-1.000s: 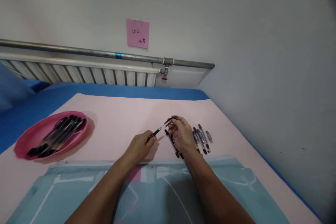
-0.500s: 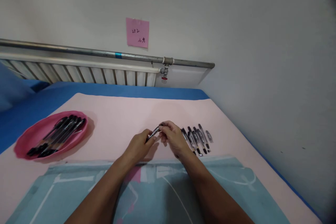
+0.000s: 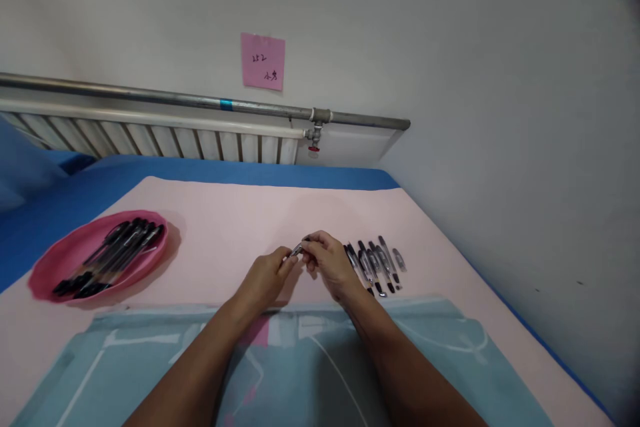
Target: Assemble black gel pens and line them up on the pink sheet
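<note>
Both hands meet over the pink sheet (image 3: 250,213). My left hand (image 3: 265,277) is closed around a black pen (image 3: 297,250), of which only a short stretch shows between the hands. My right hand (image 3: 327,263) pinches the same pen at its far end with thumb and fingers. Just right of my right hand lie several black and clear pen parts (image 3: 375,260) in a row on the sheet.
A pink oval tray (image 3: 50,260) at the left holds several black pens (image 3: 107,257). A light blue patterned cloth (image 3: 300,367) covers the near edge. Behind are a blue mattress (image 3: 225,173), a radiator with a pipe (image 3: 200,103), and a wall close on the right.
My right hand set down the pen it held among the row at the right, then moved left to meet my left hand on the pen. The hands now touch.
</note>
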The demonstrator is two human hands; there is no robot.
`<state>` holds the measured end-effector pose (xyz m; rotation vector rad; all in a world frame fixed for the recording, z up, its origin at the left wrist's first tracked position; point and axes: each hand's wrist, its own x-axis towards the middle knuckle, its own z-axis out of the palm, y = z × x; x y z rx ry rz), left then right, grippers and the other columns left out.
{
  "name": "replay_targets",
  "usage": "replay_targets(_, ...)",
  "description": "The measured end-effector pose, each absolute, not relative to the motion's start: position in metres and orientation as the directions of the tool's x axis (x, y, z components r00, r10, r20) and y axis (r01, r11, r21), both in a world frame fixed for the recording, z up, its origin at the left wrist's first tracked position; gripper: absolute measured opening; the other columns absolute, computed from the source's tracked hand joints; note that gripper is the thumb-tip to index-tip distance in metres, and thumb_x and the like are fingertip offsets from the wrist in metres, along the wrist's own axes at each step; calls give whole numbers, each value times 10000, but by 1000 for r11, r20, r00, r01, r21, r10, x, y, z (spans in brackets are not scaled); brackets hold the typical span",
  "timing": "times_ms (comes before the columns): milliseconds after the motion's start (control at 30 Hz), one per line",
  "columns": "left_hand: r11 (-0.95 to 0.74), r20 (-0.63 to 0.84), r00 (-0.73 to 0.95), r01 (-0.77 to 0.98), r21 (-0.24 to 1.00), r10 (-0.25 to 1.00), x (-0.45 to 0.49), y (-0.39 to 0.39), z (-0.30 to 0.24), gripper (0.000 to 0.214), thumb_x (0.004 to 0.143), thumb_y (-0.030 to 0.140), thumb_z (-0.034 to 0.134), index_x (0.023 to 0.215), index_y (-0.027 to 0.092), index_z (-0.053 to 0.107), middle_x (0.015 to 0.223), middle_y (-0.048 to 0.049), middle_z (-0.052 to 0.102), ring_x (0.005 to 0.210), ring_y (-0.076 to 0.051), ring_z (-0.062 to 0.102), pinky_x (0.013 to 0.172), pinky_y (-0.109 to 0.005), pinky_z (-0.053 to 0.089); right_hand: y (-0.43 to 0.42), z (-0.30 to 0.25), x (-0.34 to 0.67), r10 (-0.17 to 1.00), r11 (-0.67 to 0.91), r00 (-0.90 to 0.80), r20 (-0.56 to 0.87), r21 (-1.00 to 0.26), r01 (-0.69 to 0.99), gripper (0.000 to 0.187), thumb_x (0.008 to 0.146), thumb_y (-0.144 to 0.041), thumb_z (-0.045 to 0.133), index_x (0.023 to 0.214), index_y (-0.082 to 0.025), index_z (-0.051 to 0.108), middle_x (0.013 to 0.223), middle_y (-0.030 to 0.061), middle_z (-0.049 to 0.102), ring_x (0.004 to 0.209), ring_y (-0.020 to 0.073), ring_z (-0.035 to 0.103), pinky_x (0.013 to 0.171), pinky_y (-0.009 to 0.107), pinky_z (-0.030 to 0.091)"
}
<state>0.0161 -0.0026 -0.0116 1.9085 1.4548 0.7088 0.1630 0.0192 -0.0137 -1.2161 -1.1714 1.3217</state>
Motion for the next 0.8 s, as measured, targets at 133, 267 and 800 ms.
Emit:
replay_targets(133,-170,38,217,635,754,975,18,-3,-12,293,841,366,376,948,203,595,728,-18,638,625,-133,550,571,-215,348,17,-11,157,995,-95,-20,-94,-993,-71,151,667,-299,562,716,-162,520,485,-43,527,346,71,439,305,170,290)
replay_targets(267,-191,77,209,613,767,975,18,-4,-6,298,844,352,382,994,200,590,763,-21,647,628,-124,558,566,-207,357,14,-7,152,995,-103,1,-103,-992,-68,225,676,-337,565,807,-156,542,509,-39,528,353,79,441,300,176,281)
replay_targets(800,377,184,-470,843,384,863,-175,-2,32,362,834,262,319,1012,95,586,972,-197,640,852,-281,585,679,-332,393,9,-4,152,993,-95,-60,-104,-986,135,273,675,-377,576,862,-180,599,547,-17,535,411,91,452,338,188,283)
